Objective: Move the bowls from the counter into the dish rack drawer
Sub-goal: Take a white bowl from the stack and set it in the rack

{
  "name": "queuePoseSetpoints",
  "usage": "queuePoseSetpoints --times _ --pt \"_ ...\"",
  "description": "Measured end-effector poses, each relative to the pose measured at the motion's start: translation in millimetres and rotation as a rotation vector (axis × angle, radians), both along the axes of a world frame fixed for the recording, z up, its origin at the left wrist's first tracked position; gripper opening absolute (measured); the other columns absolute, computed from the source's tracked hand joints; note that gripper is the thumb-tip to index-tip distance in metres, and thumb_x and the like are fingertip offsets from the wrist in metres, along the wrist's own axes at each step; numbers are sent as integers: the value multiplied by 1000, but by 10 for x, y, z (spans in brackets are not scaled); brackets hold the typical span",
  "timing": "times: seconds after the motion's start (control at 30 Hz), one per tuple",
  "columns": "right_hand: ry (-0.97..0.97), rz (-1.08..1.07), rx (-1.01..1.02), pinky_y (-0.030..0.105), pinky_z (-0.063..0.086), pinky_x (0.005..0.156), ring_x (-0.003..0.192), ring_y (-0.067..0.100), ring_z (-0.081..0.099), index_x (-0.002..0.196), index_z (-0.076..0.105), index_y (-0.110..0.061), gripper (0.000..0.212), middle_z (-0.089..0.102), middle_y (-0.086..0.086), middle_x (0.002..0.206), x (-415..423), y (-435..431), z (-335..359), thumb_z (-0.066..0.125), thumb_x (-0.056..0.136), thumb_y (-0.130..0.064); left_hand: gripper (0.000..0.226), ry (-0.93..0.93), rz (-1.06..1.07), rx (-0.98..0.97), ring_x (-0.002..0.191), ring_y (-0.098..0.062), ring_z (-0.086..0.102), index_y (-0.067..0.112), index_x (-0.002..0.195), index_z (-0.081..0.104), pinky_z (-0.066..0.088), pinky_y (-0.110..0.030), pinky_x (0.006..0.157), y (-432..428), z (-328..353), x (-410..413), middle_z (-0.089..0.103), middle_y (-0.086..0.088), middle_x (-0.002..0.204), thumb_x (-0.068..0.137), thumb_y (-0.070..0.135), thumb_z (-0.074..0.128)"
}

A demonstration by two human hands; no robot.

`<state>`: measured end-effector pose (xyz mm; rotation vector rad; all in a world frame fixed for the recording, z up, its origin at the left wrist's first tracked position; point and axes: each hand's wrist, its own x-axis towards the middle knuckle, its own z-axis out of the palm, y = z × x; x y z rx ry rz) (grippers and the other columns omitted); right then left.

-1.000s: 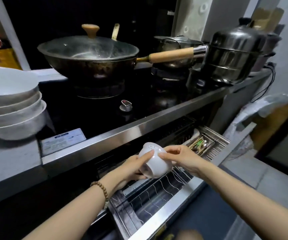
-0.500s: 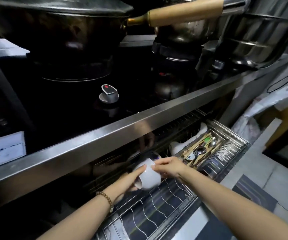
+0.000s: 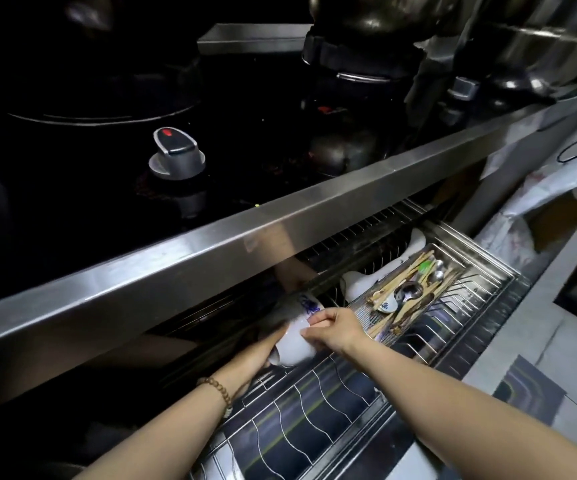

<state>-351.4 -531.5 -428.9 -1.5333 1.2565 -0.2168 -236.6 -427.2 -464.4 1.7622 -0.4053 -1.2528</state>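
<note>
A small white bowl lies tilted on its side at the back left of the open dish rack drawer, partly under the counter's steel edge. My left hand holds it from below and the left. My right hand grips its upper right side with curled fingers. Just behind it a second bowl with blue markings sits in the rack. More white crockery stands further right in the drawer.
A cutlery tray with chopsticks and spoons sits at the drawer's right. The steel counter edge overhangs the drawer's back. Above it are a stove knob and dark pots. White plastic bags lie at the right.
Both hands have carried the white bowl down and back into the drawer, under the counter edge. The view has dropped closer, so the stacked bowls on the counter are out of sight.
</note>
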Motion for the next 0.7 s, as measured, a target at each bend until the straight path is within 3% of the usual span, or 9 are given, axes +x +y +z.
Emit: queuePoseSetpoints --times 0.1,0.17,0.2,0.27,0.33,0.4,0.53,0.63,0.7 --pt "3 -17 -11 37 52 76 64 19 56 60 58 -19 27 60 2 65 5 5 -24 80 67 -3 65 -34 28 31 97 -16 63 12 133 47 45 -12 57 -23 -46 0 56 -16 132 81 49 62" --pt "-11 -23 2 30 51 68 55 14 54 62 57 -18 27 59 3 61 4 -2 -42 77 69 -1 69 -62 40 45 82 -17 63 10 131 47 45 -14 54 -35 -79 3 55 -23 130 79 51 64" --pt "-13 -23 7 30 51 68 54 13 54 62 57 -17 27 58 3 60 4 -9 -54 77 70 0 71 -65 50 51 79 -17 62 11 130 48 48 -18 58 -34 -64 -5 55 -23 129 76 54 65" --pt "-10 -29 10 35 53 77 55 14 54 62 58 -16 26 58 2 60 -3 -23 -77 77 70 0 82 -86 71 59 99 -26 63 14 128 50 54 -30 84 -38 -72 -11 56 -22 129 66 66 67" --pt "-15 -33 23 38 53 84 57 15 55 62 58 -15 26 58 3 60 -8 -34 -90 77 70 0 96 -108 83 83 115 -31 58 16 125 52 48 -41 100 -51 -130 5 57 -21 128 51 77 64" --pt "-20 -33 40 38 53 84 58 16 56 64 59 -14 24 59 5 62 -15 -39 -90 76 70 1 94 -96 84 89 109 -30 61 16 125 52 50 -37 96 -52 -107 5 58 -20 126 53 76 65" --pt "-22 -27 72 28 56 67 51 14 57 65 59 -12 24 59 6 62 -16 -35 -64 76 70 3 73 -72 85 78 65 -14 57 16 126 48 44 -22 60 -14 17 -19 62 -20 113 71 60 66" --pt "-1 10 79 26 55 64 58 16 57 66 58 -13 24 59 6 66 -19 -44 9 74 72 4 78 -75 71 64 76 -18 63 19 126 49 47 -24 66 53 76 -45 67 -12 103 65 66 65" --pt "9 45 73 18 53 55 59 15 55 68 58 -13 23 58 5 69 -44 -55 115 73 74 3 75 -89 60 74 98 -27 65 17 129 49 52 -29 78 117 196 -81 67 -12 113 71 61 65"
